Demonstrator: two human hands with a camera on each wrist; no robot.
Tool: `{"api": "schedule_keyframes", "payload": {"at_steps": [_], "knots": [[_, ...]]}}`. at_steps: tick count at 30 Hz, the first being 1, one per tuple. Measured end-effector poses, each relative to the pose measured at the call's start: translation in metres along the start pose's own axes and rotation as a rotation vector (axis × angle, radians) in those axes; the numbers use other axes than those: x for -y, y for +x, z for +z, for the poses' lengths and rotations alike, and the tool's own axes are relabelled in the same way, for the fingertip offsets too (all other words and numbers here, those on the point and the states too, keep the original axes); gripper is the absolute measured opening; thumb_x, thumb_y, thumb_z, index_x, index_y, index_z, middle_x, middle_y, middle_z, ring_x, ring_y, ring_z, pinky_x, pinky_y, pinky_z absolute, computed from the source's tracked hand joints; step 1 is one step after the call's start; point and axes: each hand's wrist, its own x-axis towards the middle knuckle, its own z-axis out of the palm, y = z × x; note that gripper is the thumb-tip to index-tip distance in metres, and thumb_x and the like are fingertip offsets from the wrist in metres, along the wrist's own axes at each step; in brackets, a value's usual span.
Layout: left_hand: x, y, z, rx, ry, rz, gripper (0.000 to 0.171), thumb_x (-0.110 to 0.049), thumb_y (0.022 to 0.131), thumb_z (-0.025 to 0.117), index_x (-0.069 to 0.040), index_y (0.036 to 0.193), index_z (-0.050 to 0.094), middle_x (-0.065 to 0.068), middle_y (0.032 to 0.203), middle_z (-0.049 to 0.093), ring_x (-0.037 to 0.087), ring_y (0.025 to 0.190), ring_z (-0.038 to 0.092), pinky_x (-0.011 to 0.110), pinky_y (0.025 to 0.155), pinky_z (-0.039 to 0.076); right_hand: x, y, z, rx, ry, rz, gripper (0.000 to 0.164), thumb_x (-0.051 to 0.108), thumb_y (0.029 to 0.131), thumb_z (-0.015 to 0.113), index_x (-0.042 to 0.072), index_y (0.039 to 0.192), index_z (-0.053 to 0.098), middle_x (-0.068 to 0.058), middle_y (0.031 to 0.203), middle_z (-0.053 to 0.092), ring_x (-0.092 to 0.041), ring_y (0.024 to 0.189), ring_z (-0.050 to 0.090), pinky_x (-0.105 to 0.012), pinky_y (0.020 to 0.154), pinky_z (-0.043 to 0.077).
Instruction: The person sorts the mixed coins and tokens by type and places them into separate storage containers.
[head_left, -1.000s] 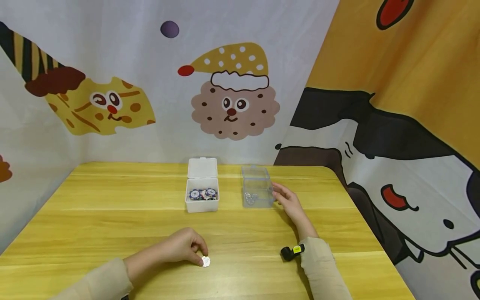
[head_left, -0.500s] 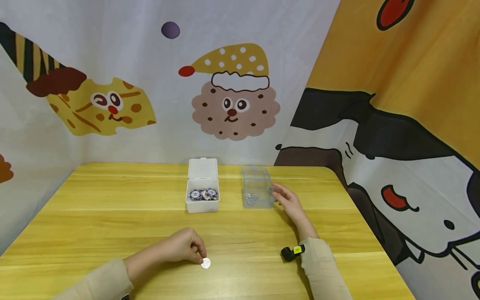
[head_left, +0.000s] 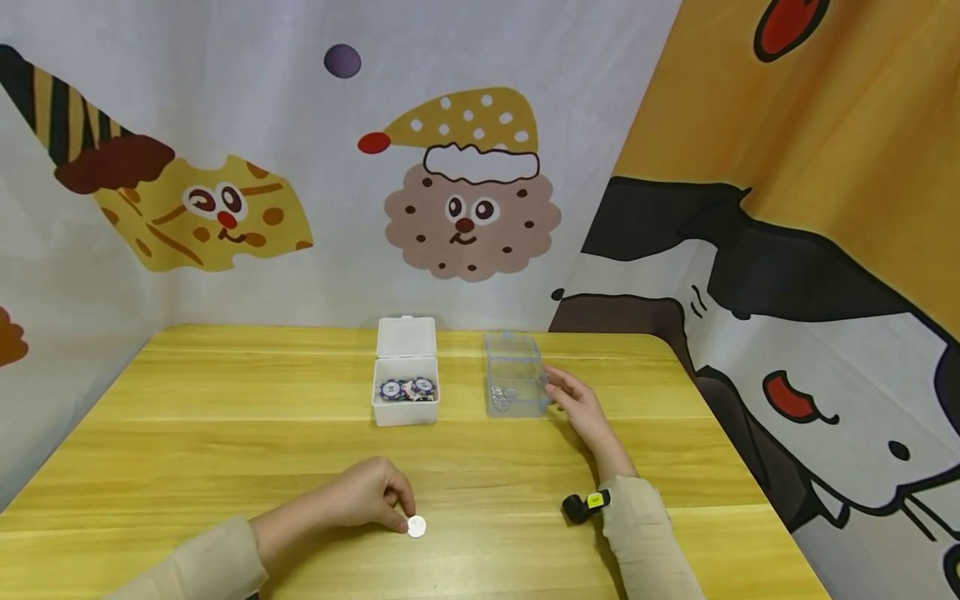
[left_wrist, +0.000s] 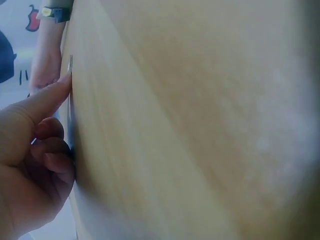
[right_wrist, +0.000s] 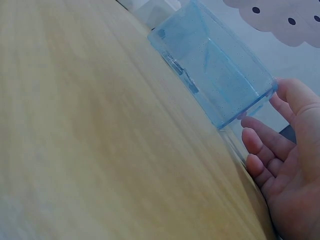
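Note:
A small round silvery coin (head_left: pixel 416 527) lies at the thumb and index fingertips of my left hand (head_left: pixel 371 496), low over the tabletop. Seen from the left wrist, the coin (left_wrist: pixel 70 64) is a thin edge at the thumb tip, and the other fingers are curled. My right hand (head_left: pixel 581 404) touches the right side of a clear open box (head_left: pixel 517 404) with several silvery discs inside. In the right wrist view, fingertips meet a corner of that bluish clear box (right_wrist: pixel 215 65), while the lower fingers are loosely bent beside it.
An open white box (head_left: pixel 403 412) with blue-and-white poker chips (head_left: pixel 407 389) stands left of the clear box. Both boxes are toward the back of the wooden table (head_left: pixel 262 417). A cartoon-printed curtain (head_left: pixel 337 208) hangs behind. A black device (head_left: pixel 581 507) sits by the right wrist.
The coin has shifted slightly to the right at the left fingertips, and more of its face shows. The right hand and both boxes have stayed in place.

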Motion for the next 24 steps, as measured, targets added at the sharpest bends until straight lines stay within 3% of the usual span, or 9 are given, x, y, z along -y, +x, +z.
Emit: {"api": "schedule_keyframes", "payload": {"at_steps": [5, 13, 18, 24], "knots": [[-0.0006, -0.0004, 0.0003, -0.015, 0.010, -0.004, 0.014, -0.009, 0.069, 0.084, -0.016, 0.074, 0.073, -0.013, 0.050, 0.045, -0.004, 0.045, 0.036, 0.014, 0.044, 0.026, -0.0004, -0.0005, 0.0000, -0.002, -0.007, 0.003, 0.043, 0.015, 0.099, 0.054, 0.003, 0.140, 0.047, -0.022, 0.133, 0.052, -0.040, 0.104, 0.055, -0.045, 0.082, 0.045], [-0.0057, 0.0007, 0.0044, -0.056, 0.052, -0.023, 0.018, -0.023, 0.066, 0.087, -0.020, 0.074, 0.071, -0.014, 0.053, 0.048, -0.003, 0.048, 0.039, 0.016, 0.044, 0.029, -0.0004, 0.0005, 0.0003, -0.001, -0.013, -0.002, 0.044, 0.015, 0.099, 0.053, 0.002, 0.140, 0.046, -0.021, 0.132, 0.053, -0.035, 0.103, 0.055, -0.046, 0.082, 0.045], [-0.0083, 0.0017, 0.0053, -0.061, 0.090, -0.028, 0.017, -0.021, 0.067, 0.087, -0.020, 0.077, 0.073, -0.014, 0.053, 0.047, -0.002, 0.049, 0.039, 0.017, 0.045, 0.030, 0.0000, 0.0013, 0.0003, -0.004, -0.005, -0.003, 0.043, 0.015, 0.099, 0.054, 0.003, 0.140, 0.047, -0.021, 0.132, 0.053, -0.038, 0.103, 0.055, -0.046, 0.082, 0.046], [-0.0096, 0.0002, 0.0053, -0.055, 0.071, -0.031, 0.015, -0.015, 0.068, 0.085, -0.018, 0.073, 0.072, -0.014, 0.050, 0.043, -0.003, 0.046, 0.035, 0.016, 0.045, 0.026, -0.0004, 0.0001, -0.0001, 0.002, -0.004, -0.004, 0.044, 0.014, 0.099, 0.054, 0.002, 0.140, 0.046, -0.022, 0.134, 0.052, -0.042, 0.105, 0.054, -0.047, 0.082, 0.046]]}}
